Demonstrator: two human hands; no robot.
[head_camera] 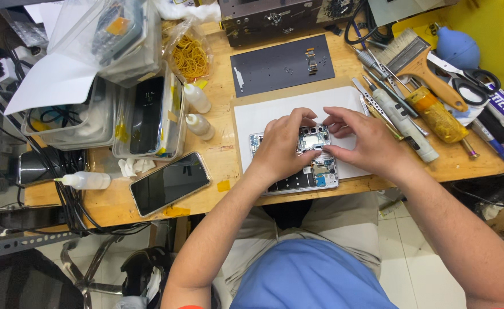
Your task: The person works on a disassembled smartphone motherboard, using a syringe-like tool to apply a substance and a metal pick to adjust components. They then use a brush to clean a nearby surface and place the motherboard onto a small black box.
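An opened phone (315, 166) with its circuit boards bare lies on a white sheet (252, 117) at the front edge of a wooden bench. My left hand (280, 146) rests on the phone's left part, fingers curled over its upper boards. My right hand (358, 137) comes in from the right, its thumb and fingertips pinching at the board near the phone's top middle. Whether a small part sits between those fingers is hidden.
A closed dark phone (169, 183) lies to the left. Small squeeze bottles (197, 98), clear plastic trays (149, 114), a dark mat (280, 63) with screws, a brush (418, 63), scissors (469, 80), an electric screwdriver (403, 123) and a blue blower (457, 48) surround the sheet.
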